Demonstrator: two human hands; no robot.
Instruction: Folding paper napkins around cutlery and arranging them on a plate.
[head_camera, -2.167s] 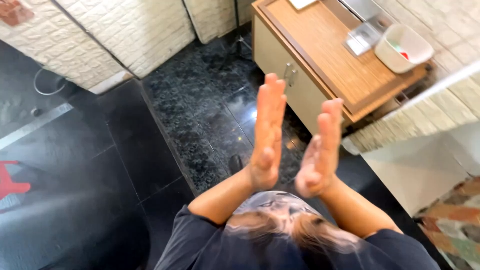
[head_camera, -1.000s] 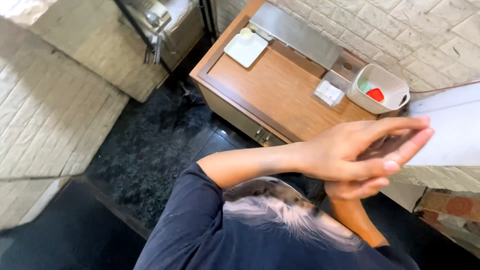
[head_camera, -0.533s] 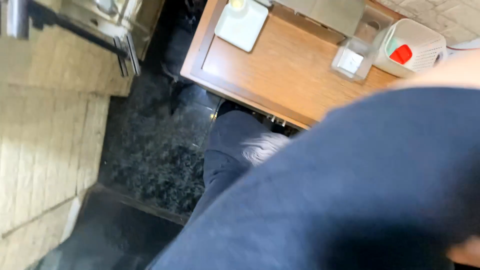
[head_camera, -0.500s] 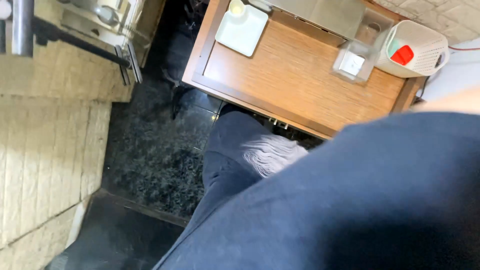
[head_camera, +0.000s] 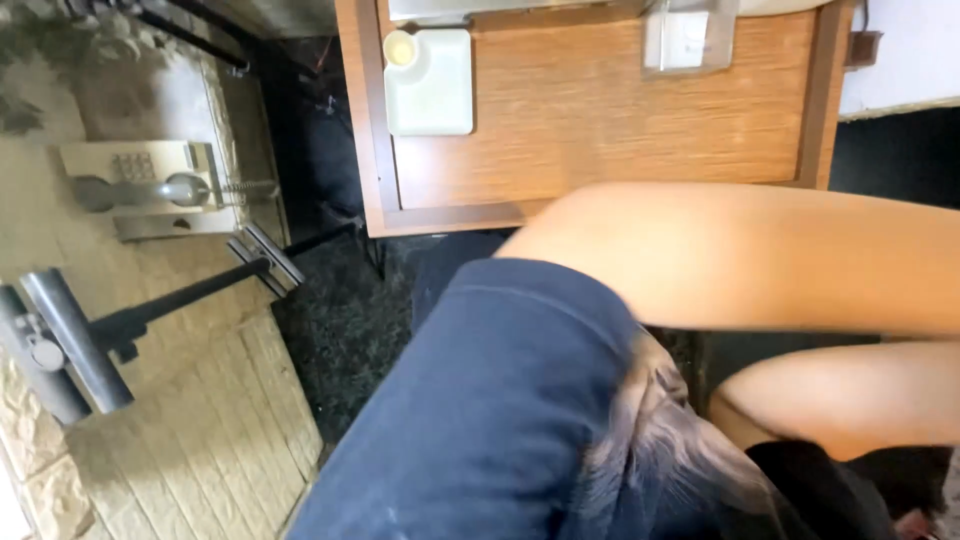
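Navy-blue sleeve fabric (head_camera: 500, 420) fills the nearest part of the view, with two bare forearms (head_camera: 760, 260) crossing toward the right edge. Both hands lie outside the picture, so whether they are clenched, released or grasping something cannot be told. Judging from the arms alone, they are swung across the body and no object is being worked; any further move would first need the hands brought back into sight.

Beyond the arms stands a wooden desk (head_camera: 600, 110). Nearest to them on it, at its far left corner, sits a white lidded container (head_camera: 430, 80), and a small clear box (head_camera: 688, 35) rests by the far edge toward the right. Dark speckled floor (head_camera: 345, 320) runs left of the desk. Further left, a wall telephone (head_camera: 135, 185) and a metal bar on a bracket (head_camera: 75, 345) hang on pale brick (head_camera: 190, 440).
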